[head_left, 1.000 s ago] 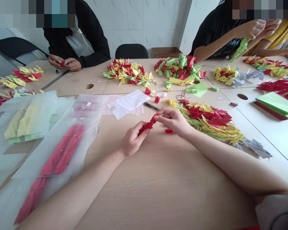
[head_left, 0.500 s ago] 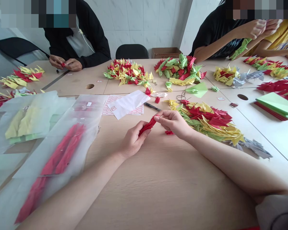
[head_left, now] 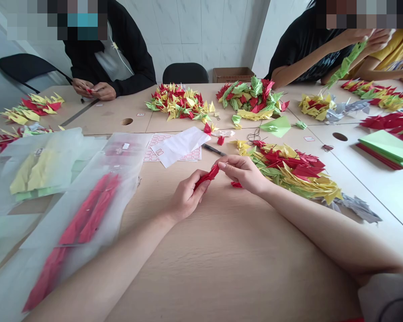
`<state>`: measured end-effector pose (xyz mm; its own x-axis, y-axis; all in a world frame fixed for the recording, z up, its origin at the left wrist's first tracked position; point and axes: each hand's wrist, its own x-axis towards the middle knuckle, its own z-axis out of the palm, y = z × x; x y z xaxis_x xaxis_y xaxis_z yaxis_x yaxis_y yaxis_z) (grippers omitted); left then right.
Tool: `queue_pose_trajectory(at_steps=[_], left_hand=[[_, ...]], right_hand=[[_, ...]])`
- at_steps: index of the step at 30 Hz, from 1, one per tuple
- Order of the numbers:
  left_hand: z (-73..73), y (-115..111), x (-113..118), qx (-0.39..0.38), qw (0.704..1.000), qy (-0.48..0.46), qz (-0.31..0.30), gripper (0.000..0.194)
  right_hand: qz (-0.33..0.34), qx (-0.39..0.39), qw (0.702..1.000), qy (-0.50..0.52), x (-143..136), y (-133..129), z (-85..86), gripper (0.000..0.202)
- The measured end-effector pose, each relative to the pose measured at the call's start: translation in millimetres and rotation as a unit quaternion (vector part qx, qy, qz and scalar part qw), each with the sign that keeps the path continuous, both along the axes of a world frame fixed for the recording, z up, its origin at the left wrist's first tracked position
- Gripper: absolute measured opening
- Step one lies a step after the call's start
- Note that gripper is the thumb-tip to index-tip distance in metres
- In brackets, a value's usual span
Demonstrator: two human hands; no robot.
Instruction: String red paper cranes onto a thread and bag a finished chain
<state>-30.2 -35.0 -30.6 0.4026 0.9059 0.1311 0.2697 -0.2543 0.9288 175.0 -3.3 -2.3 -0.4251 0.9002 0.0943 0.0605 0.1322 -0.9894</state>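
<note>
- Closed up since a second ago: the far piece of one red paper bundle, held above the tabletop.
- Left hand: fingers wrapped round its near part.
- Right hand: thumb and forefinger pinching its far end.
- One pen just beyond.
- Two black chairs, one brown box farther off.

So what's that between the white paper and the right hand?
A dark pen lies between the white paper and the right hand, as the head view shows.

red folded paper | layered, narrow | left fingers around near end — right fingers pinching far tip
</note>
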Motion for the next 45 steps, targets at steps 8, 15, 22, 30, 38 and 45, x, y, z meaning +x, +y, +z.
queue_pose_trajectory(at_steps=[8,15,22,30,38,45], left_hand=[[0.4,-0.1,1.2,-0.022,1.0,0.002,0.013,0.023],[-2.0,-1.0,6.4,-0.086,0.994,-0.06,-0.017,0.026],[-0.9,-4.1,10.6,-0.188,0.973,-0.133,-0.036,0.03],[4.5,-2.9,7.9,-0.285,0.927,-0.224,-0.093,0.049],[3.6,-2.4,9.2,-0.309,0.922,-0.216,-0.083,0.054],[3.6,-2.1,7.2,-0.324,0.917,-0.216,-0.082,0.05]], right_hand=[[-0.038,0.067,0.995,-0.061,-4.7,-5.8,-0.9,0.031],[-0.051,0.006,0.998,-0.037,-11.8,-16.1,0.1,0.034],[-0.013,0.038,0.997,-0.067,-14.5,-18.2,-3.6,0.034],[-0.048,0.012,0.996,-0.077,-15.2,-17.0,-3.4,0.034],[-0.035,0.005,0.995,-0.092,-13.3,-15.0,-3.0,0.025],[-0.026,0.02,0.993,-0.116,-13.5,-14.6,-2.1,0.028]])
